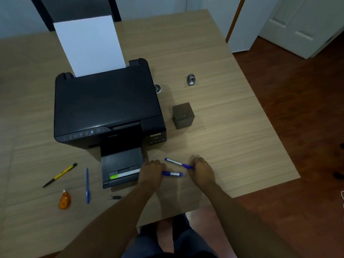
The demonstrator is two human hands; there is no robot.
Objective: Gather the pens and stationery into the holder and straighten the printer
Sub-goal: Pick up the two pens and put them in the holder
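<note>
Pens first — our left hand point(152, 169) and right hand point(200, 167) each close on a purple pen point(174, 174) — next, the holder point(183, 116) far right.

Bare tabletop point(232, 138) lies open between the hands and the holder point(183, 116), and on to the right edge. The printer point(106, 108) blocks the left, its tray point(122, 164) jutting toward the left hand point(151, 169). A sharpener point(191, 80) stands beyond the holder, well apart.

Black printer point(106, 101), white paper point(89, 45), grey holder point(183, 116), wood-grain table point(223, 127).
</note>
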